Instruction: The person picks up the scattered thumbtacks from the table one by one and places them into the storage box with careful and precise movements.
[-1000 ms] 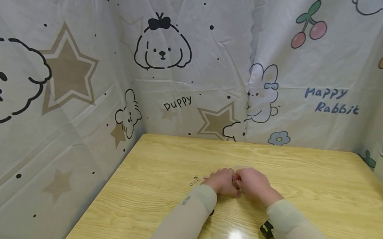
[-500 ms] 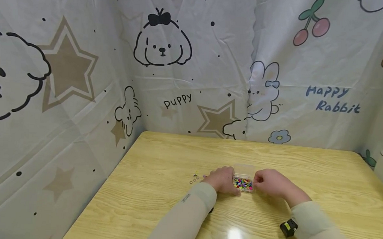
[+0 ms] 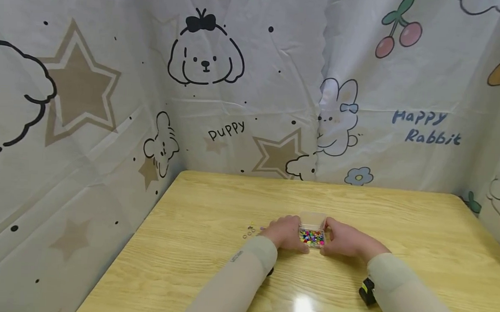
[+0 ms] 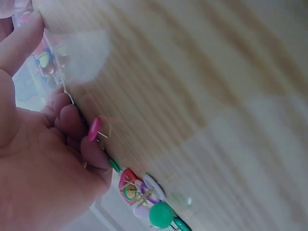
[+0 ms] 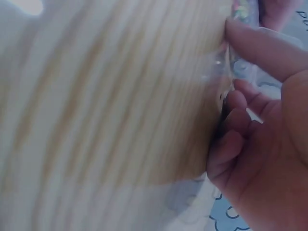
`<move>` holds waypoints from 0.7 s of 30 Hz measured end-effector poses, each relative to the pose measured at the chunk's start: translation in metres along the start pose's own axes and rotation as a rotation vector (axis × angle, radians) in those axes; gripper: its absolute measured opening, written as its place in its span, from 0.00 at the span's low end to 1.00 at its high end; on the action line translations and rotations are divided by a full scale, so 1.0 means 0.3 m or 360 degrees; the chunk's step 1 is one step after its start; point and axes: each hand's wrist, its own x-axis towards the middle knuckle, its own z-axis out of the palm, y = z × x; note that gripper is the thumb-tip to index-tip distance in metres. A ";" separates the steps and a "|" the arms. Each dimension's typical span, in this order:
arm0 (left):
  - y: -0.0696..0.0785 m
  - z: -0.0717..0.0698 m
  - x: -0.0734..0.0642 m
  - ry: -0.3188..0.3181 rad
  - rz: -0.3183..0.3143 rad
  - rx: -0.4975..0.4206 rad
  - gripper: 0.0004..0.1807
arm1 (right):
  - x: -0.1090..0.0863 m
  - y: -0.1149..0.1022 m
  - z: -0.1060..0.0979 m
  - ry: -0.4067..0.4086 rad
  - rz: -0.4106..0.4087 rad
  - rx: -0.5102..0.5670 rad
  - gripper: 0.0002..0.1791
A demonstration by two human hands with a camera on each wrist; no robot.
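A small clear plastic box (image 3: 312, 247) stands on the table with its see-through lid (image 3: 312, 219) raised at the back. Inside is a mix of many-coloured thumbtacks (image 3: 312, 236). My left hand (image 3: 286, 233) holds the box's left side, thumb at the near corner and fingers farther back. On the right side my right hand (image 3: 344, 238) grips it between thumb and fingers. In the left wrist view a pink thumbtack (image 4: 94, 128) lies beside the curled fingers of that hand. Several more thumbtacks, including a green one (image 4: 160, 214), are clustered farther along the tabletop.
Left of the hands, a few small ring-like pieces (image 3: 248, 234) lie on the wooden table (image 3: 215, 200). Printed cloth (image 3: 235, 105) hangs behind the table and along its left side. A black device (image 3: 367, 292) sits under the right wrist.
The right hand has drawn back rightward from over the box, exposing the thumbtacks, then come back to grip its right side. The left hand keeps its place at the left side.
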 end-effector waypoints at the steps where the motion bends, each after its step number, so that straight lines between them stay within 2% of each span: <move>1: 0.003 0.000 0.001 -0.0002 0.0000 -0.0001 0.32 | 0.001 0.002 -0.001 -0.0008 -0.0009 0.0002 0.34; 9: -0.005 -0.013 -0.012 -0.0015 0.0000 -0.0040 0.33 | 0.020 -0.005 -0.002 -0.0065 0.0019 0.0053 0.36; 13: -0.023 -0.028 -0.020 -0.0083 0.0066 -0.0210 0.32 | 0.026 -0.014 -0.009 -0.0106 0.0043 0.0047 0.40; 17: -0.070 -0.065 -0.022 -0.0135 0.0163 -0.0421 0.31 | 0.028 -0.021 -0.018 -0.0126 0.0088 0.0003 0.40; 19: -0.104 -0.092 -0.025 -0.0095 0.0224 -0.0402 0.27 | 0.027 -0.024 -0.021 -0.0129 0.0114 -0.0026 0.38; 21: -0.141 -0.117 -0.033 -0.0019 0.0285 -0.0306 0.21 | 0.024 -0.026 -0.019 -0.0145 0.0133 -0.0039 0.35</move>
